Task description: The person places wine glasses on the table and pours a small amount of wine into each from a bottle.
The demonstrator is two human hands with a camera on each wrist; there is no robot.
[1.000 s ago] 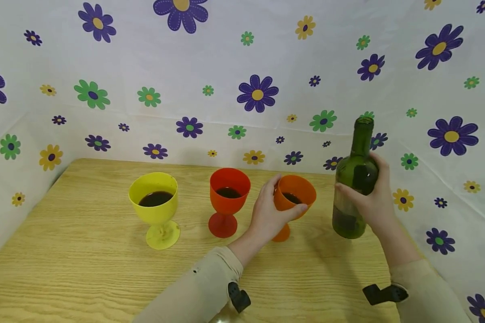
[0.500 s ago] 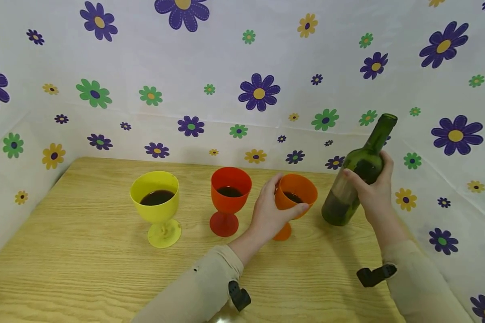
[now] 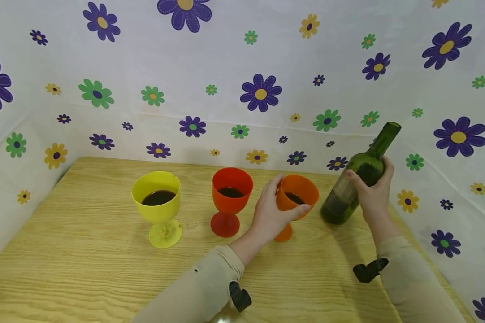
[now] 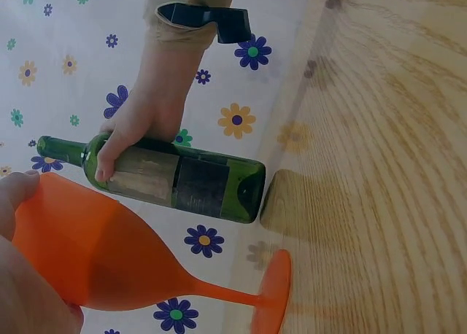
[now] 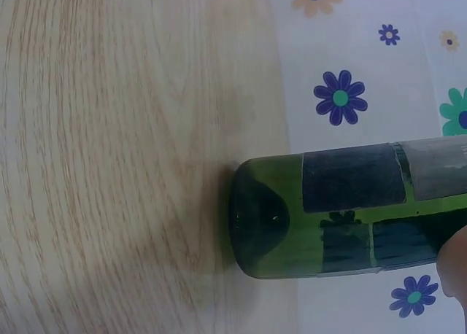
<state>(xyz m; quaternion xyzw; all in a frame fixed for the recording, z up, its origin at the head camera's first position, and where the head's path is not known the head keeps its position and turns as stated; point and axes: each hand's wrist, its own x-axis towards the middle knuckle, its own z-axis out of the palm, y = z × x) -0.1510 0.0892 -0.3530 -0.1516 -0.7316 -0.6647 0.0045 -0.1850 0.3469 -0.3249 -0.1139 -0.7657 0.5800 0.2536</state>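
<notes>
My left hand (image 3: 272,208) grips the bowl of an orange goblet (image 3: 298,188) holding dark liquid; its foot (image 4: 273,294) stands on the table. To the right, my right hand (image 3: 373,186) is wrapped around the body of a green glass wine bottle (image 3: 343,195). Its neck leans right in the head view, and its base (image 5: 252,221) is at or just above the tabletop; I cannot tell whether they touch. A red goblet (image 3: 231,202) and a yellow goblet (image 3: 157,213) stand upright on the left, each with dark liquid inside.
The wooden table (image 3: 85,269) ends at a white cloth backdrop (image 3: 210,58) printed with flowers, which also closes in both sides. Black straps with small devices (image 3: 240,296) sit on both forearms.
The bottle has gone from nearly upright to leaning right, its base shifting left toward the orange goblet. The right forearm followed slightly left. My left hand and the goblets stay in place.
</notes>
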